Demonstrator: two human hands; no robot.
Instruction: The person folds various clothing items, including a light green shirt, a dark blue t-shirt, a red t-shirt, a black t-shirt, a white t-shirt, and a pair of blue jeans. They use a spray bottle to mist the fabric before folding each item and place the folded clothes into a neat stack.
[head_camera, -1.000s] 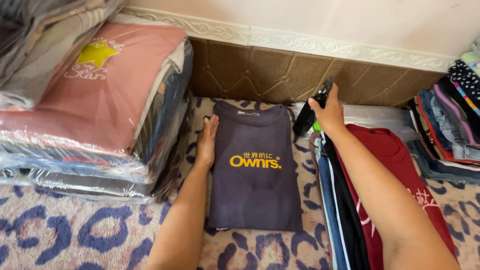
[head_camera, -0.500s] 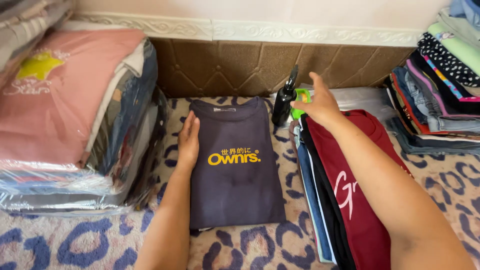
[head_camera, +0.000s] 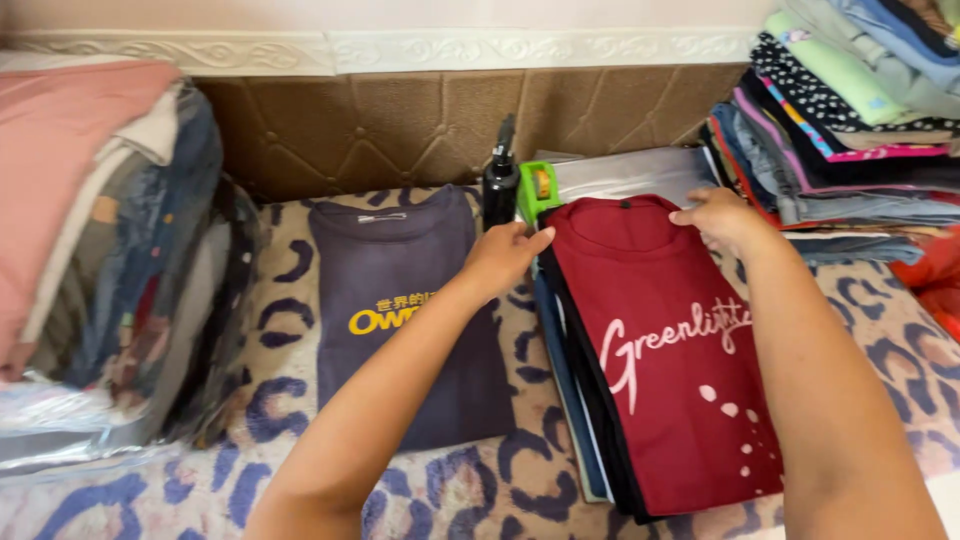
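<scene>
The dark grey tee (head_camera: 405, 310) isn't being pressed flat anymore, since the left hand (head_camera: 505, 255) and right hand (head_camera: 722, 217) are now being laid, probably gripping, on the folded maroon shirt's (head_camera: 665, 350) collar corners atop the stack beside it.
</scene>
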